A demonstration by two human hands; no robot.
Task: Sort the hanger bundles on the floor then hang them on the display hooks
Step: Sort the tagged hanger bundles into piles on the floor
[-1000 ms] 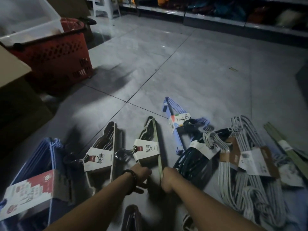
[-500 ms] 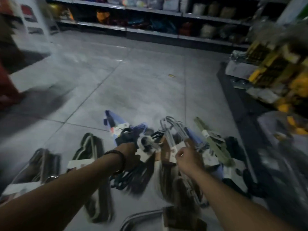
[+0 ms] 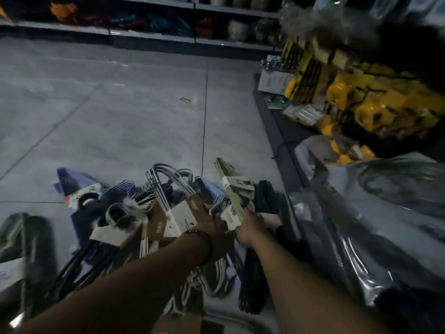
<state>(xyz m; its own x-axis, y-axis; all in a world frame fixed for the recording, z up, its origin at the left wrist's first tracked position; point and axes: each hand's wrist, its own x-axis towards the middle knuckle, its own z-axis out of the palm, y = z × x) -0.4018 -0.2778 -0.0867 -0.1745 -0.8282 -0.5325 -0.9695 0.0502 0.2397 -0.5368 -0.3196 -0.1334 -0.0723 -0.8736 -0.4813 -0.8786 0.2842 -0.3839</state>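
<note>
- green hanger bundle [image 3: 230,186]: lies at the right side of the heap on the tiled floor [image 3: 120,121]. Its long axis runs from the right hand away from the person and slightly left.
- right hand [image 3: 250,229]: fingers curled round the bundle's near end at the white label. This is the nearer hand and it grips the bundle.
- left hand [image 3: 214,227]: just beside the right hand, over the card sleeve of the white wire hanger bundle [image 3: 168,186]. Fingers are hidden, so I cannot tell whether it grips.
- black hanger bundle [image 3: 265,198]: just right of the green one; contact unclear.
- navy hanger bundle [image 3: 101,230]: left part of the heap, apart from both hands.
- shelving with yellow goods [image 3: 349,97]: to the right. No display hooks can be made out, but the lift likely swings that way.
</note>
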